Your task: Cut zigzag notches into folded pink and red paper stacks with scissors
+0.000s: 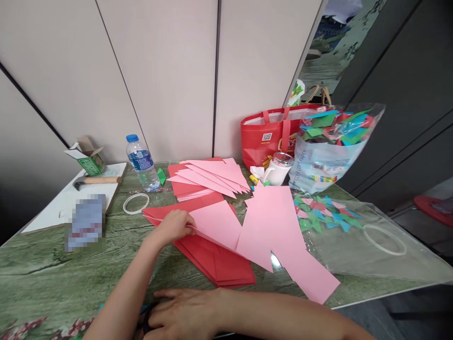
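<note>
Two hands show in the head view: at centre, the left hand [176,224] pinches the edge of a flat, angular pink sheet [217,219] over layered, creased red paper [226,269]; at the bottom edge, the right hand [187,309] curls round a black handle [147,317], mostly hidden. Right of centre lies jagged pink paper [269,212]. Left of centre are a clear plastic bottle [141,163] and a round tape roll [136,212]; at upper right, a filmy bag [314,163] bulges with bright scraps [336,125], all on a green, wood-grained table [38,274]
</note>
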{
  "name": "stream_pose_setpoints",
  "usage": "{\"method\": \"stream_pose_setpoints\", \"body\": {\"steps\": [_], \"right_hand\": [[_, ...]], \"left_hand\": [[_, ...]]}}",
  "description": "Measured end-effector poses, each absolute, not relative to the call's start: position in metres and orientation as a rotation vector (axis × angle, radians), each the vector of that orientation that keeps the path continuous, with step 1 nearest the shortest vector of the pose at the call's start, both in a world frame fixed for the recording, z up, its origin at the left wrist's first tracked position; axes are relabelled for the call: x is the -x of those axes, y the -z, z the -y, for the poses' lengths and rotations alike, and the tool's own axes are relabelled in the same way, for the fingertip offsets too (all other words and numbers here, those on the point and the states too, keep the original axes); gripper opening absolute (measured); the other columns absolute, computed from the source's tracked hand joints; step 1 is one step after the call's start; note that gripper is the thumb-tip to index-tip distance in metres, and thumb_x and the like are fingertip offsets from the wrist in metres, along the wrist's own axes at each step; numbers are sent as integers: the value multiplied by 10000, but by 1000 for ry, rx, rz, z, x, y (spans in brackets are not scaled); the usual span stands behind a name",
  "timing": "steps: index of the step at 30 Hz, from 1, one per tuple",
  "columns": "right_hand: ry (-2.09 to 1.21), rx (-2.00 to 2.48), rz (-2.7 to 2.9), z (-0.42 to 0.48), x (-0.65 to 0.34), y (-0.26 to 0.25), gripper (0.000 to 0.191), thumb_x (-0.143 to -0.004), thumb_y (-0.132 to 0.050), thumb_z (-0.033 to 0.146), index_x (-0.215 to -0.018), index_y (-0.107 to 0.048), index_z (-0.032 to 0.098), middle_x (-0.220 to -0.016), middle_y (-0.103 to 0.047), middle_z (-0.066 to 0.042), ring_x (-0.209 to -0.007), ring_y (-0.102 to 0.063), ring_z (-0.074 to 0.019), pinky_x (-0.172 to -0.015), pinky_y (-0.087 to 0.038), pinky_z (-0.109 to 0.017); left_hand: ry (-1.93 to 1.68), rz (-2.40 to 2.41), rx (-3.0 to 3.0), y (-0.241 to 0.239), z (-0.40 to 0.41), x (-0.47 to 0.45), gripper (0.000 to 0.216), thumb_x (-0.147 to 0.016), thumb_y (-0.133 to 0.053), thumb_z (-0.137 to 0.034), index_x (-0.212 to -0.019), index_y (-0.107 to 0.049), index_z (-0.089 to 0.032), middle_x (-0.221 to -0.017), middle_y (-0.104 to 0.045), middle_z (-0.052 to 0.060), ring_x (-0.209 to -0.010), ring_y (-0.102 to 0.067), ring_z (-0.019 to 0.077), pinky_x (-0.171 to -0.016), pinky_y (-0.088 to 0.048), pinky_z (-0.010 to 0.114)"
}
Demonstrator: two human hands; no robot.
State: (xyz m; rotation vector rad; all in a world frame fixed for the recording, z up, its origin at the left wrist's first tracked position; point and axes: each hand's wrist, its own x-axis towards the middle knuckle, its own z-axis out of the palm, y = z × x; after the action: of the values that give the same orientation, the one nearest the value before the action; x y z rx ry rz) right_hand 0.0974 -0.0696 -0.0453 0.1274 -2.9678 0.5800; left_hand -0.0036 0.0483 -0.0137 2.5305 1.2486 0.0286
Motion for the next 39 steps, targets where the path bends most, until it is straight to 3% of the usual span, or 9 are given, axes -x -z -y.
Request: {"method": "stream_pose_setpoints", "body": {"steps": [7, 12, 19, 23, 26, 29, 32, 35, 39], "right_hand": [[-1170, 610, 1959, 59, -133, 34, 237, -718, -661, 319, -861, -513, 202, -894, -658, -30, -808, -629, -154, -731, -486, -248], [-1047, 881, 1367, 7, -185, 22, 213, -723, -644, 322, -802, -483, 208, -745, -634, -9, -673, -604, -149, -662, -476, -288], [-1027, 1030, 1421, -16, -215, 68, 231, -666, -673, 310, -784, -506, 201, -687, -603, 5, -633, -572, -148, -631, -460, -288], [-1012, 1064, 1405, -13, -223, 76, 217, -682, -652, 305, -799, -503, 198, -693, -594, 8, -624, -553, -140, -595, -440, -270], [-1025, 1086, 1412, -11, -234, 75, 221, -686, -650, 302, -824, -512, 198, -666, -588, 17, -584, -536, -133, -559, -425, -263], [-1062, 1103, 1439, -6, -251, 72, 218, -687, -650, 303, -833, -528, 196, -621, -576, 29, -550, -527, -131, -539, -419, -264], [-1111, 1115, 1466, 1, -269, 67, 207, -701, -632, 315, -836, -541, 188, -617, -592, 21, -542, -548, -138, -531, -432, -271], [-1176, 1145, 1518, 3, -284, 57, 196, -693, -638, 318, -817, -560, 187, -595, -599, 22, -515, -540, -136, -502, -428, -265], [-1172, 1119, 1369, -2, -279, 47, 221, -633, -699, 316, -739, -555, 185, -633, -604, 16, -553, -547, -137, -522, -433, -260]], "left_hand": [[-41, -1359, -2625, 18, -36, 3, 305, -655, -473, -49, -764, -705, -213, -727, -724, 50, -701, -639, 202, -589, -377, 258], [-10, -1352, -2725, 19, -35, -3, 234, -714, -457, -89, -721, -671, -185, -733, -707, 85, -690, -635, 225, -555, -356, 273], [5, -1345, -2833, 25, -33, -10, 231, -751, -429, -71, -717, -633, -174, -763, -686, 91, -682, -631, 227, -566, -401, 293], [-39, -1291, -2892, 24, -32, -13, 272, -736, -406, -6, -674, -617, -166, -735, -668, 86, -693, -627, 209, -767, -436, 358], [-128, -1303, -2924, 21, -33, -10, 328, -714, -363, 41, -717, -624, -159, -768, -668, 85, -733, -629, 203, -960, -334, 434], [-418, -1332, -2935, 21, -35, -4, 388, -730, -321, 38, -838, -636, -162, -920, -674, 98, -905, -617, 218, -1027, -246, 502], [-1064, -1289, -2861, 22, -36, 4, 377, -782, -323, -5, -887, -640, -180, -985, -681, 92, -1031, -586, 226, -1044, -194, 552], [-1631, -1224, -2660, 23, -35, 7, 325, -832, -356, -57, -891, -641, -204, -998, -693, 72, -1069, -573, 225, -1052, -148, 570], [-1978, -1212, -2337, 22, -30, 6, 279, -867, -387, -118, -899, -641, -230, -1019, -693, 39, -1076, -570, 222, -1053, -152, 565]]}}
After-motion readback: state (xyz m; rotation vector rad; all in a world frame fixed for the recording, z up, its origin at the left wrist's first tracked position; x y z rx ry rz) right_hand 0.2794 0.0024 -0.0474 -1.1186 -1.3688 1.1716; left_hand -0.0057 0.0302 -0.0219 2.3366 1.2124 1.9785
